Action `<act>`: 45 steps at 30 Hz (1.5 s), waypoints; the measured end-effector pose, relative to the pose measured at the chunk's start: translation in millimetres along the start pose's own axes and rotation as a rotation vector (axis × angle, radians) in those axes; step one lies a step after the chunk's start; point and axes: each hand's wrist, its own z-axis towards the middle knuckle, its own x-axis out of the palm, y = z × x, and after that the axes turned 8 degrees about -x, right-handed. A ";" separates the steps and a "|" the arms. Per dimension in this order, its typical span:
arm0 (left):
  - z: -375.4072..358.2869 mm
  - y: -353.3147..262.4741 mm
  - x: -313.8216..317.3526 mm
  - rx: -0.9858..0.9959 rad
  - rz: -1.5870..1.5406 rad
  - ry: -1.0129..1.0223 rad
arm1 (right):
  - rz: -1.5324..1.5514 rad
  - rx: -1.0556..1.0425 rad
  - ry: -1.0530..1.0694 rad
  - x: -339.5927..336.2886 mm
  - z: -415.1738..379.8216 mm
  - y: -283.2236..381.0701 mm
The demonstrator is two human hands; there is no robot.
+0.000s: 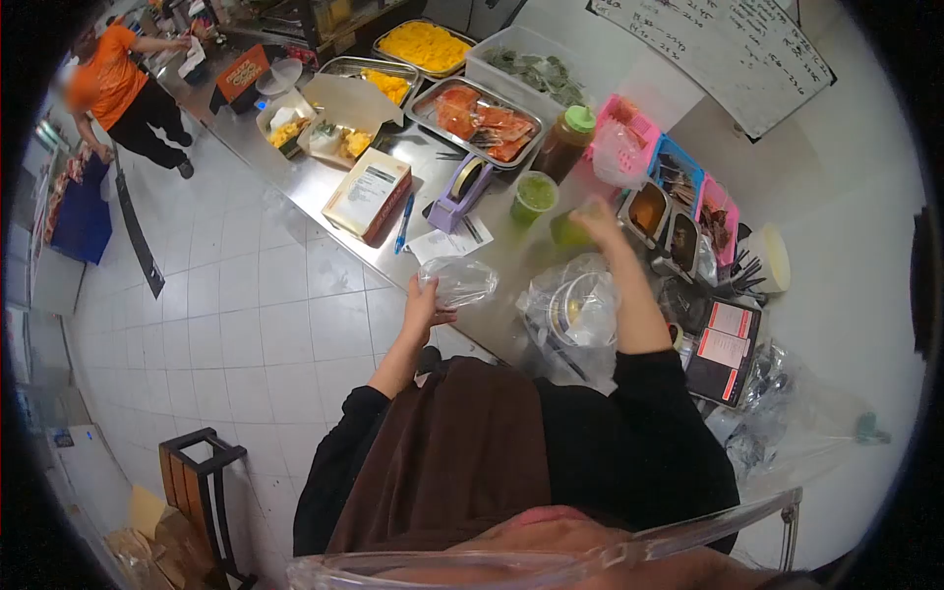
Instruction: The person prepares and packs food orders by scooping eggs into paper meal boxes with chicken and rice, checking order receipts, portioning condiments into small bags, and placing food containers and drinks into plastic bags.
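**Clerk:** Nearest item first: brown apron (442, 462) under the lens, black sleeves either side. Left hand (421, 307), fingers closed on a clear bag (457, 280), held up at the counter (324, 182) edge.

**Checker:** Right hand?

**Clerk:** Right hand (598, 224), stretched forward over the counter, fingers curled on a small green cup (568, 232). The hand covers most of that cup; grip looks closed round it, though I cannot tell how firmly.

**Checker:** Which way does the cup lie from the bag?

**Clerk:** Right of it and farther from the body. Bag sits low and near; cup sits higher up the counter. Right hand is on the cup; left is well apart from it. Bag's long axis runs roughly left to right.

**Checker:** Between them?

**Clerk:** Crumpled clear plastic with a round container (582, 307), just beside the right forearm.

**Checker:** Neighbours?

**Clerk:** Second green cup (534, 195) near the first, to its left. Brown bottle (565, 143), green cap, behind. Tape dispenser (460, 192) and blue pen (404, 224) left of those. Sauce tubs (649, 211) just right of the hand.

**Checker:** Others?

**Clerk:** One person (123, 93) in orange, far end of the counter.
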 end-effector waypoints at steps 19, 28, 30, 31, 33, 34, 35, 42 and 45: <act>28.3 23.3 -5.9 0.032 0.257 0.111 | -0.208 -0.601 0.253 108.5 -120.4 127.2; 23.6 29.9 -10.7 0.223 0.536 0.103 | -0.155 -0.596 0.159 107.3 -123.8 126.1; 23.6 26.7 -8.3 0.262 0.584 0.150 | -0.176 -0.674 0.239 112.8 -116.7 113.3; 28.3 30.4 -8.4 0.272 0.563 0.155 | -0.127 -0.683 0.198 115.0 -116.5 110.3; 35.8 40.7 -9.0 0.291 0.519 0.162 | -0.029 -0.702 0.119 119.1 -122.8 109.5; 37.1 41.6 -9.2 0.281 0.486 0.161 | 0.033 -0.619 0.105 119.0 -126.5 111.6; 38.8 42.2 -9.0 0.271 0.452 0.160 | 0.094 -0.537 0.090 118.4 -130.3 113.6; 19.9 27.9 7.8 0.321 0.464 0.161 | 0.511 -0.211 0.270 153.5 -106.5 62.0; 39.0 43.8 1.9 0.491 0.453 0.182 | 0.522 -0.447 0.205 146.8 -109.7 66.7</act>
